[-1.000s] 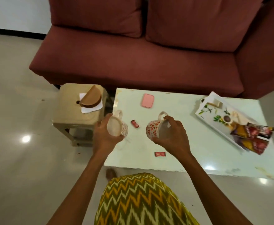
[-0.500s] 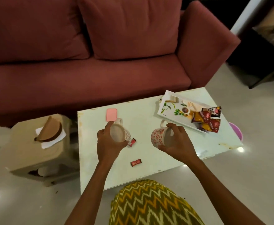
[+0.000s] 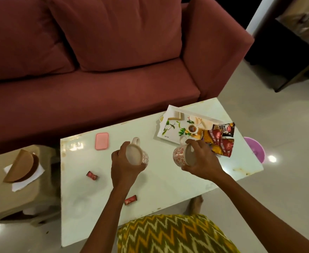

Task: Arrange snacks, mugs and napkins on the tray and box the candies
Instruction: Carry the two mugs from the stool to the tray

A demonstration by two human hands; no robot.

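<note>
We hold one mug (image 3: 138, 155) wrapped in our left hand (image 3: 125, 168) and the other mug (image 3: 182, 156) gripped by our right hand (image 3: 200, 161), both up over the surface (image 3: 168, 187), near the tray (image 3: 175, 125) with its snack bags (image 3: 220, 141), and two candies (image 3: 92, 175) lie below.

Snack packets (image 3: 220, 141) on tray (image 3: 170, 123), table's (image 3: 168, 179) right.

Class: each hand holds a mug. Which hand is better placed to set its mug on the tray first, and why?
Right. The right hand holds its mug beside the tray; the left hand and its mug are farther off.
</note>
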